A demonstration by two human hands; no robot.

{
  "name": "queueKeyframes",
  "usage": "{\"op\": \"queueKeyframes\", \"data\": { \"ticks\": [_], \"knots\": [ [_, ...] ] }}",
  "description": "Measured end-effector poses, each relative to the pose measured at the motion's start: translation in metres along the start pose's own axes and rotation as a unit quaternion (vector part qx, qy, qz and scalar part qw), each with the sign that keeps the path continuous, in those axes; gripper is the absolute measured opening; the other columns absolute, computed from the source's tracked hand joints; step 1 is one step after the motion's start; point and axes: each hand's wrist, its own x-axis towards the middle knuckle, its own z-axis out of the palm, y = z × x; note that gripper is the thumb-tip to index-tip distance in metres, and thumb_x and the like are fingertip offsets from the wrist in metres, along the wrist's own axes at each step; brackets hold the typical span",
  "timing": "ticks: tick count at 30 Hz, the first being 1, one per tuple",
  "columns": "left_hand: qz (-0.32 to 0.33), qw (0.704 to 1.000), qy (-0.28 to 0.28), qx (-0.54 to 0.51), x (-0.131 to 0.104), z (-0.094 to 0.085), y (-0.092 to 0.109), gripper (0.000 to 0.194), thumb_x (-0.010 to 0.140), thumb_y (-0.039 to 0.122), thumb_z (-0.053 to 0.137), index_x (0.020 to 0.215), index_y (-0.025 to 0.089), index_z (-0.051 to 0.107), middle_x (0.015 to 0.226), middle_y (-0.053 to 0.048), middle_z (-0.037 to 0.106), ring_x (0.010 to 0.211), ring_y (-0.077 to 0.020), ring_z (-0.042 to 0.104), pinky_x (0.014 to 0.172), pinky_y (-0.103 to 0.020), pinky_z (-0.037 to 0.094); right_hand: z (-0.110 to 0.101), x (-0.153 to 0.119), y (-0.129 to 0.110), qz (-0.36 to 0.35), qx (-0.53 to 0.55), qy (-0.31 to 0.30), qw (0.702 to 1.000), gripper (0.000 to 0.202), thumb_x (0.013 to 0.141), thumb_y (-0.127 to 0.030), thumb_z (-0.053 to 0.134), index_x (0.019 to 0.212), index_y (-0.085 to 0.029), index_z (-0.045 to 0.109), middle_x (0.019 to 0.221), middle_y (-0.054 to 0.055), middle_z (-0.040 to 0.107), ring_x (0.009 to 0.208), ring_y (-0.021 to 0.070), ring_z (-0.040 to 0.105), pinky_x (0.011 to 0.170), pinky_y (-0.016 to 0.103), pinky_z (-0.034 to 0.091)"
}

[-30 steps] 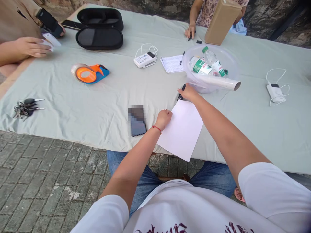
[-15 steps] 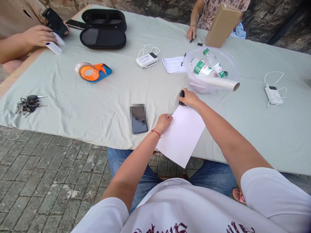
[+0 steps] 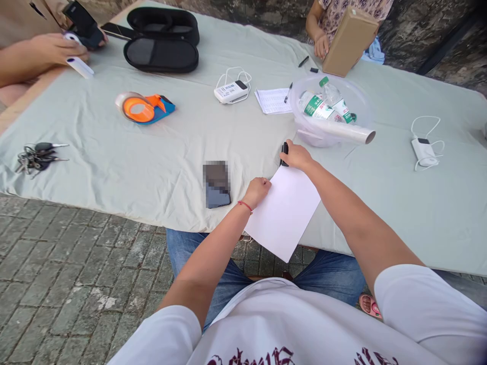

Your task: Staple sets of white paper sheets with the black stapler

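White paper point(image 3: 287, 213) lies at the table's near edge, its lower corner hanging over my lap. My left hand point(image 3: 257, 191) is closed on the paper's left edge, thumb on top. At the far corner of the paper, my right hand point(image 3: 297, 154) grips a small black stapler point(image 3: 284, 153); its jaws are mostly hidden by my fingers and the paper. A dark phone point(image 3: 217, 190), partly pixelated, lies to the left of my left hand. Just beyond my right hand stands a clear plastic basin point(image 3: 304, 133) with plastic bottles point(image 3: 317, 105) and a white roll point(image 3: 353, 133) across its rim.
On the cloth-covered table point(image 3: 152, 162) are keys point(image 3: 40, 157), an orange-blue tape dispenser point(image 3: 144, 109), an open black case point(image 3: 162, 50), white power banks point(image 3: 231, 92) and printed sheets point(image 3: 272, 100). Two people sit across, one beside a cardboard box point(image 3: 348, 43), another holding a black device point(image 3: 85, 25).
My hands, the stapler and the paper stay nearly still. The person across has let go of a black pen, and that hand has moved right towards the box. The view has shifted slightly.
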Motion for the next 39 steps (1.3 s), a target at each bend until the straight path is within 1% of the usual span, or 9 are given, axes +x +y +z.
{"op": "queueKeyframes", "data": {
  "ticks": [3, 8, 17, 22, 28, 34, 39],
  "knots": [
    [0.019, 1.000, -0.001, 0.019, 0.001, 0.001, -0.001, 0.014, 0.077, 0.019, 0.049, 0.063, 0.019, 0.050, 0.059, 0.001, 0.044, 0.054, -0.0115, 0.035, 0.052, -0.027, 0.025, 0.002, -0.003, -0.001, -0.003, -0.010, 0.009, 1.000, 0.059, 0.090, -0.043, 0.047, 0.141, -0.016, 0.038, 0.091, 0.013, 0.069, 0.077, 0.0303, 0.064, 0.066, 0.038, 0.046],
    [0.024, 0.999, 0.003, 0.021, 0.003, 0.001, -0.004, 0.016, 0.077, 0.019, 0.049, 0.061, 0.019, 0.048, 0.059, 0.002, 0.042, 0.053, -0.0108, 0.032, 0.051, -0.027, 0.024, 0.004, -0.007, -0.003, 0.002, -0.018, 0.014, 1.000, 0.067, 0.091, -0.045, 0.045, 0.148, -0.014, 0.031, 0.095, 0.015, 0.069, 0.081, 0.0312, 0.063, 0.067, 0.038, 0.046],
    [0.049, 0.998, 0.001, 0.039, 0.004, 0.001, -0.007, 0.018, 0.077, 0.018, 0.049, 0.059, 0.020, 0.044, 0.059, 0.001, 0.041, 0.055, -0.0123, 0.034, 0.054, -0.028, 0.025, 0.004, -0.006, -0.005, 0.010, -0.019, 0.015, 1.000, 0.069, 0.090, -0.047, 0.046, 0.149, -0.014, 0.032, 0.095, 0.014, 0.071, 0.084, 0.0311, 0.064, 0.069, 0.037, 0.047],
    [0.064, 0.997, 0.007, 0.052, 0.006, 0.002, -0.009, 0.024, 0.076, 0.016, 0.049, 0.056, 0.021, 0.036, 0.057, 0.002, 0.036, 0.054, -0.0122, 0.030, 0.054, -0.029, 0.023, 0.007, -0.005, -0.004, 0.014, -0.020, 0.018, 1.000, 0.071, 0.091, -0.046, 0.044, 0.152, -0.013, 0.029, 0.096, 0.015, 0.071, 0.085, 0.0319, 0.064, 0.070, 0.038, 0.047],
    [0.054, 0.997, 0.007, 0.047, 0.007, 0.002, -0.009, 0.024, 0.077, 0.017, 0.049, 0.057, 0.021, 0.036, 0.058, 0.002, 0.037, 0.054, -0.0118, 0.031, 0.053, -0.029, 0.023, 0.009, -0.005, -0.003, 0.017, -0.020, 0.020, 0.999, 0.076, 0.092, -0.048, 0.043, 0.155, -0.012, 0.023, 0.094, 0.015, 0.071, 0.087, 0.0322, 0.064, 0.072, 0.038, 0.047],
    [0.053, 0.998, 0.006, 0.039, 0.007, 0.003, -0.009, 0.025, 0.076, 0.016, 0.050, 0.057, 0.021, 0.034, 0.057, 0.002, 0.036, 0.052, -0.0112, 0.030, 0.052, -0.029, 0.022, 0.012, -0.005, -0.001, 0.015, -0.028, 0.023, 0.999, 0.074, 0.093, -0.046, 0.041, 0.157, -0.013, 0.021, 0.095, 0.015, 0.071, 0.086, 0.0320, 0.065, 0.073, 0.038, 0.047],
    [0.054, 0.997, 0.008, 0.047, 0.005, 0.003, -0.007, 0.027, 0.076, 0.015, 0.050, 0.058, 0.021, 0.032, 0.057, 0.003, 0.034, 0.052, -0.0109, 0.027, 0.052, -0.029, 0.020, 0.015, -0.008, -0.005, 0.032, -0.023, 0.024, 0.999, 0.074, 0.094, -0.046, 0.039, 0.157, -0.014, 0.019, 0.096, 0.015, 0.071, 0.086, 0.0321, 0.065, 0.072, 0.039, 0.048]
  ]
}}
